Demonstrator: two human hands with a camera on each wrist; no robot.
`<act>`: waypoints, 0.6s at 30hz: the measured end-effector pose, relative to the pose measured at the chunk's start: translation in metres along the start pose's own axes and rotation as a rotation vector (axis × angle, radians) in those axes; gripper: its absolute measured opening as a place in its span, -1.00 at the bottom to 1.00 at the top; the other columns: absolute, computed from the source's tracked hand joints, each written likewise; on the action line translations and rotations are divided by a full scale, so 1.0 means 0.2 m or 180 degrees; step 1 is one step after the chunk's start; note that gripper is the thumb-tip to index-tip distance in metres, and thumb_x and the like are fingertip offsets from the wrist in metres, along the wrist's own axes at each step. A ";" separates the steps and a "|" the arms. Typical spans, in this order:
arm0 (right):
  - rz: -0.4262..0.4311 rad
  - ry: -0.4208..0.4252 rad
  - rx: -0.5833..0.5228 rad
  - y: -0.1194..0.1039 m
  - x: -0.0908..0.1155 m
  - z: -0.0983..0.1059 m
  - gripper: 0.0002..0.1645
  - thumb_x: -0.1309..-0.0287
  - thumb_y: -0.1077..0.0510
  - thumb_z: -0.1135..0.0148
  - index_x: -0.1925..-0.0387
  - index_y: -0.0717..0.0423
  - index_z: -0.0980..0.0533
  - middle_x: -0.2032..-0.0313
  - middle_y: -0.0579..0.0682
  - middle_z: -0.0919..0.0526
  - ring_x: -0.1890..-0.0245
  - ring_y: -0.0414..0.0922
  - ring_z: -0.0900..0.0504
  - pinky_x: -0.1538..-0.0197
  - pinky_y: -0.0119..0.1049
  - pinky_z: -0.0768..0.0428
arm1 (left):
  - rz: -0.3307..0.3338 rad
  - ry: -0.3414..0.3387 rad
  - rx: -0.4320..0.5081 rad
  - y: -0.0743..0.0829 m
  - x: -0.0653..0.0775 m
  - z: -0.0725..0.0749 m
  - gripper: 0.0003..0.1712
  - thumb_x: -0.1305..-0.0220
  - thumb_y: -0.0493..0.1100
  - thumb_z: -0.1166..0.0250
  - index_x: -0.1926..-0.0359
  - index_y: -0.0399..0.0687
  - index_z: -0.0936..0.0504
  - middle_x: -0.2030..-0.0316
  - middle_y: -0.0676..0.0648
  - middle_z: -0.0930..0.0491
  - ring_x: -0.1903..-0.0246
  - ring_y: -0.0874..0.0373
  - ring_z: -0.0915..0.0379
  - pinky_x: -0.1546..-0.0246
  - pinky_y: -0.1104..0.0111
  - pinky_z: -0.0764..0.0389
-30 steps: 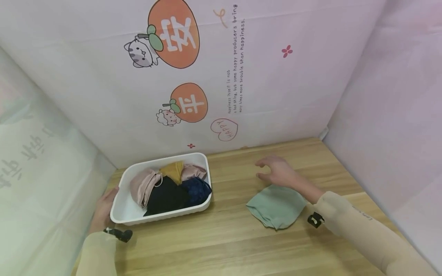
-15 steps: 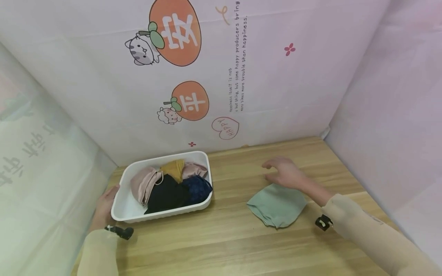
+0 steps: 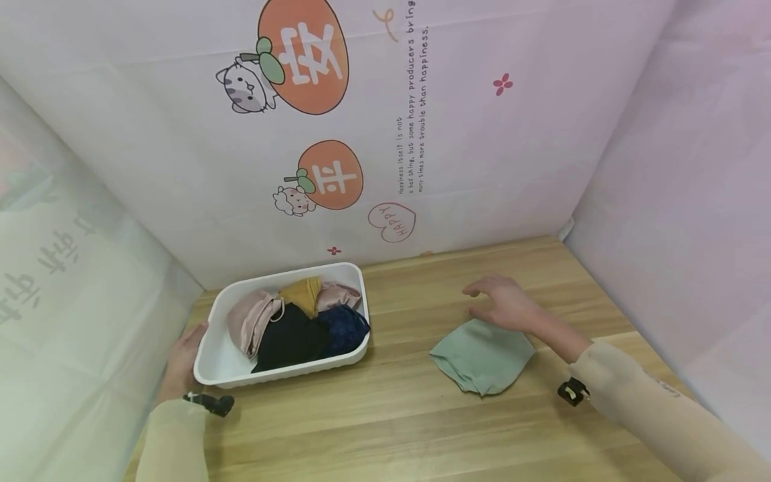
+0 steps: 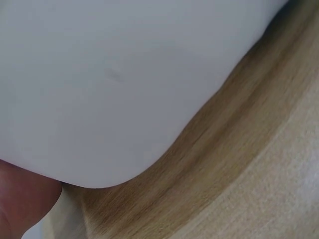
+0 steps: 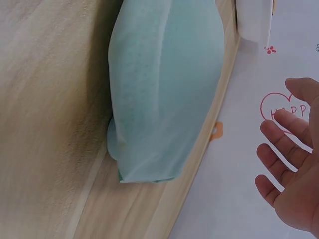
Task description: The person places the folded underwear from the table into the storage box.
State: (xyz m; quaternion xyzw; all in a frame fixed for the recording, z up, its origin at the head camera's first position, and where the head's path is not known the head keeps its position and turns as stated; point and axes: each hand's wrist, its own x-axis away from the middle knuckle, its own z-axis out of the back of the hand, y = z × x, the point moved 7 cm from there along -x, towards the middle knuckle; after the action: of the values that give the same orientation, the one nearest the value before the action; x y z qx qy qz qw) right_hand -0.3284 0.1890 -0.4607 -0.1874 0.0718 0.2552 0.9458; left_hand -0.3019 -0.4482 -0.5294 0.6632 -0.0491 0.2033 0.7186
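Observation:
A folded pale green fabric garment (image 3: 482, 358), rounded like a cup, lies on the table. Its exact kind is unclear. My right hand (image 3: 502, 304) hovers at its far edge, fingers apart and loosely bent, holding nothing; the right wrist view shows the spread fingers (image 5: 271, 159) beside the garment (image 5: 164, 94). At the left stands a white plastic basket (image 3: 283, 376) with several folded garments inside: pink satin (image 3: 249, 325), black (image 3: 292, 340), mustard (image 3: 303, 294) and navy (image 3: 345, 329). My left hand (image 3: 181, 361) touches the basket's left outer wall; part of its fingers is hidden.
The wooden table (image 3: 385, 428) meets a white printed cloth backdrop (image 3: 458, 167) at the back. More cloth walls close off the left (image 3: 72, 321) and right (image 3: 674, 221) sides. Bare wood lies between the basket and the green garment.
My right hand has drawn back a little to the right and towards me, its fingers still apart. The left hand, basket and green garment stay in place.

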 end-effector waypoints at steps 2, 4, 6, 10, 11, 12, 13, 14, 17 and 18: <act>0.0004 0.0005 0.0002 0.01 0.01 0.00 -0.56 -0.15 0.01 -0.41 -0.04 0.09 -0.64 0.08 0.02 -0.74 -0.02 0.07 -0.62 -0.13 0.17 -0.55 | -0.0034 -0.0029 -0.0030 0.00 0.00 0.00 -0.27 -0.42 0.31 -0.10 -0.43 0.05 -0.34 0.25 0.26 -0.72 0.22 0.29 -0.66 0.20 0.37 -0.73; 0.0007 0.0011 0.0012 0.02 0.02 0.00 -0.57 -0.16 0.00 -0.41 -0.03 0.08 -0.64 0.09 0.02 -0.74 -0.01 0.06 -0.62 -0.12 0.16 -0.56 | -0.0072 -0.0087 -0.0008 0.01 0.00 0.00 -0.27 -0.44 0.29 -0.09 -0.45 0.02 -0.31 0.23 0.25 -0.72 0.21 0.28 -0.66 0.18 0.36 -0.72; 0.0020 0.0007 0.0009 0.03 0.04 0.00 -0.57 -0.18 -0.01 -0.39 -0.04 0.09 -0.64 0.09 0.02 -0.74 -0.01 0.05 -0.62 -0.10 0.15 -0.56 | -0.0084 -0.0144 0.0029 0.01 0.00 0.00 -0.27 -0.45 0.27 -0.08 -0.46 0.01 -0.29 0.22 0.24 -0.72 0.20 0.27 -0.66 0.17 0.36 -0.72; 0.0005 -0.0019 0.0005 0.06 0.07 -0.01 -0.55 -0.20 -0.03 -0.38 -0.06 0.08 -0.62 0.07 0.01 -0.73 -0.03 0.05 -0.62 -0.13 0.16 -0.56 | -0.0078 -0.0195 0.0057 0.02 0.00 -0.01 -0.27 -0.45 0.28 -0.08 -0.47 0.03 -0.28 0.21 0.23 -0.72 0.19 0.26 -0.65 0.16 0.34 -0.72; -0.0008 -0.0030 -0.0004 0.07 0.08 -0.01 -0.55 -0.21 -0.04 -0.38 -0.06 0.08 -0.62 0.06 0.01 -0.73 -0.04 0.05 -0.62 -0.14 0.16 -0.56 | -0.0069 -0.0192 0.0064 0.02 0.00 -0.01 -0.27 -0.45 0.28 -0.09 -0.47 0.04 -0.28 0.22 0.23 -0.72 0.20 0.26 -0.65 0.17 0.34 -0.72; -0.0026 -0.0041 -0.0008 0.08 0.09 -0.01 -0.54 -0.21 -0.05 -0.38 -0.07 0.08 -0.62 0.05 0.01 -0.73 -0.06 0.05 -0.61 -0.16 0.16 -0.55 | -0.0080 -0.0195 0.0059 0.02 0.00 -0.01 -0.27 -0.45 0.28 -0.09 -0.47 0.04 -0.28 0.21 0.24 -0.72 0.19 0.27 -0.65 0.17 0.35 -0.72; -0.0044 -0.0051 -0.0012 0.08 0.10 -0.01 -0.53 -0.21 -0.05 -0.37 -0.08 0.08 -0.61 0.04 0.01 -0.73 -0.07 0.06 -0.61 -0.17 0.17 -0.54 | -0.0086 -0.0219 0.0070 0.02 0.00 -0.01 -0.26 -0.45 0.28 -0.08 -0.48 0.03 -0.26 0.21 0.23 -0.72 0.19 0.26 -0.65 0.16 0.34 -0.72; -0.0053 -0.0058 -0.0018 0.09 0.11 -0.01 -0.53 -0.22 -0.05 -0.37 -0.08 0.08 -0.61 0.03 0.02 -0.72 -0.08 0.07 -0.60 -0.18 0.17 -0.54 | -0.0095 -0.0240 0.0084 0.02 0.00 -0.01 -0.26 -0.45 0.27 -0.08 -0.49 0.03 -0.25 0.20 0.23 -0.72 0.18 0.26 -0.65 0.15 0.34 -0.72; -0.0097 -0.0077 -0.0033 0.09 0.12 0.00 -0.54 -0.23 -0.03 -0.36 -0.09 0.09 -0.60 0.02 0.03 -0.72 -0.10 0.09 -0.59 -0.19 0.18 -0.53 | -0.0130 -0.0292 0.0105 0.02 0.00 -0.01 -0.24 -0.46 0.25 -0.08 -0.50 -0.01 -0.22 0.18 0.21 -0.73 0.16 0.25 -0.66 0.13 0.34 -0.72; -0.0107 -0.0082 -0.0025 0.09 0.13 0.00 -0.54 -0.23 -0.03 -0.36 -0.10 0.09 -0.60 0.02 0.03 -0.72 -0.11 0.09 -0.59 -0.20 0.19 -0.52 | -0.0137 -0.0328 0.0101 0.02 0.00 -0.01 -0.23 -0.47 0.26 -0.06 -0.51 -0.02 -0.20 0.16 0.20 -0.72 0.15 0.24 -0.66 0.12 0.33 -0.72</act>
State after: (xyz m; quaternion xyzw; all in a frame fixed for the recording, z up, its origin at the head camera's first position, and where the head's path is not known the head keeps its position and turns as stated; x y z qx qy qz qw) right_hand -0.3156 0.2156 -0.4725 -0.1890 0.0555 0.2419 0.9501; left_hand -0.3029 -0.4451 -0.5260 0.6850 -0.0686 0.1541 0.7087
